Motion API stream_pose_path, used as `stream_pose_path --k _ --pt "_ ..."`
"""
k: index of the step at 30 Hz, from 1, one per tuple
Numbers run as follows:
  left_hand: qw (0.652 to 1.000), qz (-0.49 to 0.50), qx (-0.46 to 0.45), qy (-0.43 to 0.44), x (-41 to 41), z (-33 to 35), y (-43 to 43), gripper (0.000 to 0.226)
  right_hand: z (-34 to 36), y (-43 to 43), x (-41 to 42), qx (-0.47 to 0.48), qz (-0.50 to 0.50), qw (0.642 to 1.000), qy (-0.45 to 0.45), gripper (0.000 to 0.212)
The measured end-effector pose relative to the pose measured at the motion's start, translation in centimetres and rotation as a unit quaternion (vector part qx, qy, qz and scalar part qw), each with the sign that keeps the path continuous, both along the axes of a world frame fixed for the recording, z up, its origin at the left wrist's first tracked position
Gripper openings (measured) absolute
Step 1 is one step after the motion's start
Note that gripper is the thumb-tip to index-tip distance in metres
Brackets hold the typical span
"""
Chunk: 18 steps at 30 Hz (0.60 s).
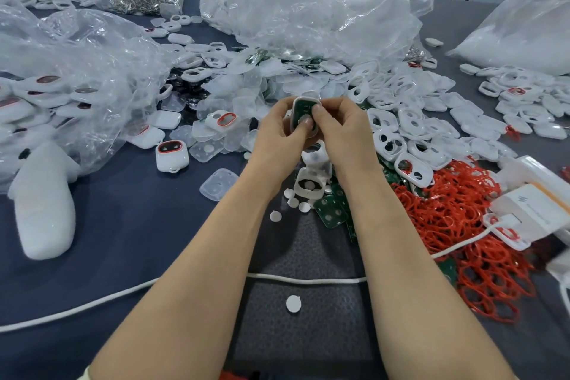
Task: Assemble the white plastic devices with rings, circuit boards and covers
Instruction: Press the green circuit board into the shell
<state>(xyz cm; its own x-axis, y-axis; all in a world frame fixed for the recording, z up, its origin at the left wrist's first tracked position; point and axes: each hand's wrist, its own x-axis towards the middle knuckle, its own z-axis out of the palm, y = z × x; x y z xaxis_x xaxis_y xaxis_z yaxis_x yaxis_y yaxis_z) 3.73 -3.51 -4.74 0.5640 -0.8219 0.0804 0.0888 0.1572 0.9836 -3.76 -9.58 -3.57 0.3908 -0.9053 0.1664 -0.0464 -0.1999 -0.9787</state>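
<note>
Both hands hold one white plastic device (303, 112) upright over the table's middle, with a green circuit board seated in its open side. My left hand (280, 133) grips it from the left, thumb pressing on the board. My right hand (340, 129) grips it from the right, thumb on the board's upper part. Below the hands lie white shells (310, 185), green circuit boards (331, 211) and small white round discs (275, 216). A heap of red rings (456, 219) lies to the right. White frames with holes (398, 120) are piled beyond it.
Clear plastic bags (296, 12) with parts stand at the back and left. Finished devices with red rings (172, 156) lie left of centre beside translucent covers (217, 183). A white cable (123, 293) crosses the near table. White charger boxes (530, 210) sit at the right edge.
</note>
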Motion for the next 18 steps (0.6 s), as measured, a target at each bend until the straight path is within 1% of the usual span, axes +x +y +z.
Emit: stream_pose_path --k 4,11,18 --pt "1.000 0.012 -0.009 -0.001 0.09 0.14 0.11 0.024 -0.02 0.12 0.17 -0.007 -0.003 1.000 -0.004 0.009" --pt "1.000 0.000 -0.011 0.028 -0.13 0.15 0.19 0.020 -0.14 -0.03 0.07 -0.013 -0.005 1.000 0.002 0.004" --pt "1.000 0.005 -0.022 0.004 -0.04 0.28 0.32 0.024 -0.20 0.05 0.29 -0.038 -0.020 0.999 0.025 0.004"
